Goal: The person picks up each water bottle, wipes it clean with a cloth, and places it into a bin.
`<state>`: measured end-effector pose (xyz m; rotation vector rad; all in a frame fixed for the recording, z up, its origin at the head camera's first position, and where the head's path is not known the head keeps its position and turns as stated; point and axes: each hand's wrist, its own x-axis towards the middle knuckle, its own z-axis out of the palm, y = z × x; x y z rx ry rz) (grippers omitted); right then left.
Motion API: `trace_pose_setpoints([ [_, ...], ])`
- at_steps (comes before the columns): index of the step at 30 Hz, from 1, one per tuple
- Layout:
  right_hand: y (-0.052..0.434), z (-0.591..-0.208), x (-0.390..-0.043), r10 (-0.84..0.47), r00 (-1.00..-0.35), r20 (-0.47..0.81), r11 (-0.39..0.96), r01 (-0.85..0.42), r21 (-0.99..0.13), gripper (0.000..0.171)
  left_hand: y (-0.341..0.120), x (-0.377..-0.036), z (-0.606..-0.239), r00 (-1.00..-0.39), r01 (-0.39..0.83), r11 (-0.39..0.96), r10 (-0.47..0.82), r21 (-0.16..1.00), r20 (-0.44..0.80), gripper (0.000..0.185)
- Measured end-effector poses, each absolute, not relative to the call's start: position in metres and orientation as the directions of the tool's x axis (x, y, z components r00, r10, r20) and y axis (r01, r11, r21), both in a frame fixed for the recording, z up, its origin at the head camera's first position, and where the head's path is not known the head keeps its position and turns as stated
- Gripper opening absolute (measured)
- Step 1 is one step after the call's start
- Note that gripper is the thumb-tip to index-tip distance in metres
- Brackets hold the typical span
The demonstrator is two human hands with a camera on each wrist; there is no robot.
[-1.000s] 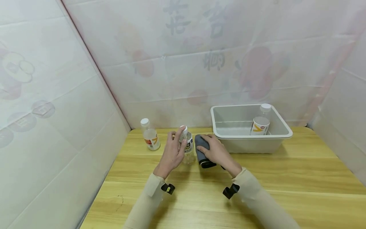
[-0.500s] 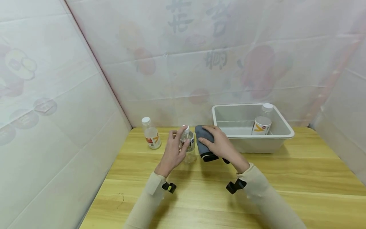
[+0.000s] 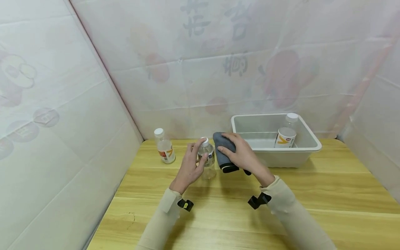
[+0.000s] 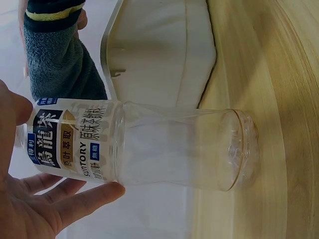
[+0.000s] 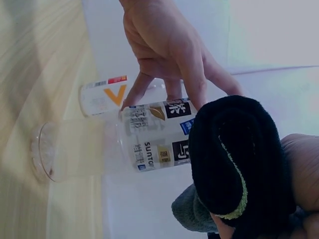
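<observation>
**Head view: clear bottle held upright, cloth brought beside it**

Head view showed the left hand (image 3: 189,166) gripping a clear bottle (image 3: 207,158) that stood upright on the desk (image 3: 312,194). Fingers (image 3: 200,150) curled round its labelled upper part, thumb on the near side, white cap showing above them. Bottle's base rested on the wood, per left wrist view (image 4: 239,149); lower half bare and transparent, label band sat between thumb and fingers (image 4: 84,199).

Right hand (image 3: 243,156) clenched round a rolled grey cloth (image 3: 223,152), held just right of the bottle, at label height. Right wrist view put the cloth (image 5: 234,159) very close to the label (image 5: 159,137); contact could not be told. Cloth had a dark edge with a yellow-green stitched line.

Around them:
- second bottle (image 3: 164,147), white cap, orange mark on its label, standing on the desk left of the held one, near the back wall, apart from both hands;
- grey tub (image 3: 307,144) on the desk right of the cloth, close behind the right hand;
- third bottle (image 3: 285,133) standing inside the tub at its right end.
</observation>
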<state>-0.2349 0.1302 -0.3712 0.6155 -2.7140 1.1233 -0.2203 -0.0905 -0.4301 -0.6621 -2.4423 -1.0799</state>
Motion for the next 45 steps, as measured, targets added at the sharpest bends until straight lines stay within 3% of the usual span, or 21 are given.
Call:
trace_pose_setpoints([
  [19,0.134,-0.366,-0.237,-0.375,-0.887,0.270,0.585,-0.453,-0.673,0.060,-0.101,-0.224,-0.429,-0.832,0.552,0.448,0.355,0.703,0.428,0.048],
  [26,0.133,-0.369,-0.239,-0.403,-0.872,0.278,0.564,-0.475,-0.675,0.059,-0.102,-0.224,-0.426,-0.862,0.495,0.429,0.353,0.756,0.365,0.047],
  [45,0.129,-0.381,-0.245,-0.491,-0.831,0.260,0.521,-0.519,-0.678,0.051,-0.102,-0.223,-0.427,-0.865,0.484,0.427,0.363,0.764,0.346,0.048],
])
